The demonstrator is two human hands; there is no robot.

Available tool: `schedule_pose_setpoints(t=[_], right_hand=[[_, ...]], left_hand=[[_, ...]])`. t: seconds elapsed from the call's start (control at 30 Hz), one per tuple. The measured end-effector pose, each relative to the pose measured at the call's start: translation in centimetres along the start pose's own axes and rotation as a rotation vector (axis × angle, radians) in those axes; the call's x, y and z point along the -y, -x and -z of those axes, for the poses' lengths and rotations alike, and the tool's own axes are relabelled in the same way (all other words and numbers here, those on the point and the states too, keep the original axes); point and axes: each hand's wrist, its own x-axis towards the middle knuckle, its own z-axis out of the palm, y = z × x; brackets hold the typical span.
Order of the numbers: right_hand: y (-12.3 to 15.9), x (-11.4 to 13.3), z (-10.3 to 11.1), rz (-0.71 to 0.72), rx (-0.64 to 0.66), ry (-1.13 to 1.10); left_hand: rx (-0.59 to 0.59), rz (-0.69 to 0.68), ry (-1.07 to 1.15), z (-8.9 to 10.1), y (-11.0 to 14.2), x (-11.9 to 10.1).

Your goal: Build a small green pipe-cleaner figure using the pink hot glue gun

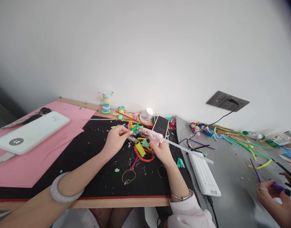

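My left hand (117,137) pinches a green pipe cleaner (137,125) between thumb and fingertips, above the black mat (98,177). Wrapped around a pale pink hot glue gun (149,134) is my right hand (162,152). A long translucent glue stick (188,150) sticks out of the gun's back end. The gun's front end is close to the green piece; whether they touch I cannot tell. Beneath my hands lie a yellow pipe-cleaner bundle (140,149), an orange-red loop (145,160) and several coloured scraps.
A phone (161,124) and a white cup (146,114) stand behind my hands. Pink paper (52,155) and a white power bank (31,131) lie left. Another power bank (203,174) lies right. A co-worker's hand (271,199) holds something purple beside loose pipe cleaners (240,137).
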Motion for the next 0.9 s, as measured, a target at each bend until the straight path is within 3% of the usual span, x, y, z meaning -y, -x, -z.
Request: schedule_pose_setpoints(t=[0.1,0.5,0.9], right_hand=[[0.0,0.7,-0.2,0.074,0.015,0.023],[0.0,0.7,-0.2,0.105,0.051,0.003],[-0.1,-0.6,-0.1,-0.015,-0.052,0.061]], left_hand=[[0.005,0.003,-0.011,0.0,0.1,-0.2],[0.007,-0.023,-0.01,0.0,0.0,0.2],[-0.003,-0.011,-0.025,0.1,0.0,-0.1]])
